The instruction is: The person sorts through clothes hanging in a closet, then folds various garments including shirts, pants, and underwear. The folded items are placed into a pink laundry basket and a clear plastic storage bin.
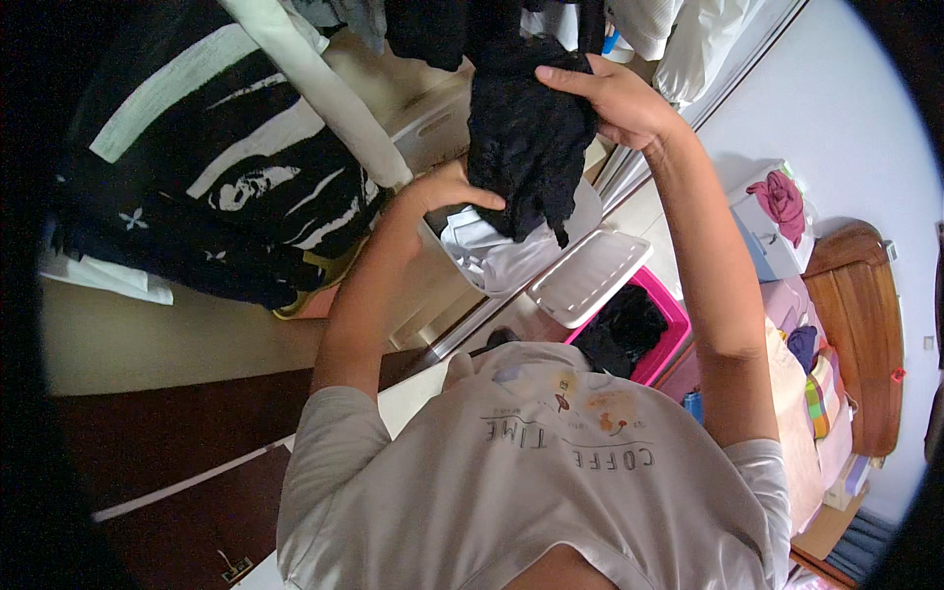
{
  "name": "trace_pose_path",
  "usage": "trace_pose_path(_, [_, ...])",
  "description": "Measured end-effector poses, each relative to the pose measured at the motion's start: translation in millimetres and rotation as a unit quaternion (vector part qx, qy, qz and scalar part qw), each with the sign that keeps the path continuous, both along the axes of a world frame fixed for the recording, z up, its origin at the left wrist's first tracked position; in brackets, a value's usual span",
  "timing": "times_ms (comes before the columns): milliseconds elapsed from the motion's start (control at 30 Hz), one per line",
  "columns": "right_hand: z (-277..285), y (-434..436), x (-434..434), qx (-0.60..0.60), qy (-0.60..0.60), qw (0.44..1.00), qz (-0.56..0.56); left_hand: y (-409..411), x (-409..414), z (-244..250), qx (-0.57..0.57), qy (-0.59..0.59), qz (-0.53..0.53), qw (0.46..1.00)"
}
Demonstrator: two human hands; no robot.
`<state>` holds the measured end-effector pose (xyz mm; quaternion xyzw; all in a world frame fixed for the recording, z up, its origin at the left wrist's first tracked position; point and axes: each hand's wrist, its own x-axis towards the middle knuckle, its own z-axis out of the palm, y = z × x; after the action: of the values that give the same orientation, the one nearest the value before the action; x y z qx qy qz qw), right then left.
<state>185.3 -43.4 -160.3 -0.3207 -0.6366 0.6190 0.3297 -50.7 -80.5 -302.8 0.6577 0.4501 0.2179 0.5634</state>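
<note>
A black lace-like garment (527,140) hangs between my two hands. My right hand (619,99) grips its upper right edge, thumb lying over the front. Lower down on the left, my left hand (450,190) holds the other side, with its thumb on the cloth and its fingers hidden behind. Beneath the garment stands a translucent plastic storage box (450,262) with folded white clothes (501,251) inside. The garment covers part of the box's opening.
A white plastic lid (590,276) rests partly over a pink bin (671,332) holding dark clothes. Black-and-white clothing (243,169) hangs at left beside a pale pole (332,96). Another translucent box (435,129) sits deeper in the wardrobe. A bed with a wooden headboard (855,339) is at right.
</note>
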Motion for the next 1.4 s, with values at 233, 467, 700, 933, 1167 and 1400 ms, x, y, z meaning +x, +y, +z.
trace_pose_path(233, [-79, 38, 41, 0.108, -0.281, 0.953, -0.044, -7, -8, -16, -0.057, -0.284, 0.047, 0.956])
trace_pose_path(467, [-94, -12, -16, 0.106, -0.14, 0.969, 0.175, 16, 12, 29, -0.002, -0.139, -0.008, 0.99])
trace_pose_path(700, [-130, 1, -6, -0.095, -0.099, 0.988, -0.073, 56, 25, 18, 0.195, -0.188, 0.214, 0.939])
trace_pose_path(933, [-111, 25, 34, 0.127, -0.224, 0.959, -0.121, 19, 34, -101, 0.144, 0.207, -0.144, 0.957])
trace_pose_path(1167, [-101, 20, 44, 0.114, -0.194, 0.963, -0.148, 3, 91, -105, 0.045, 0.404, -0.283, 0.869])
trace_pose_path(1400, [-105, 20, 77, -0.011, -0.047, 0.972, -0.229, 8, 70, -136, 0.011, 0.464, -0.21, 0.861])
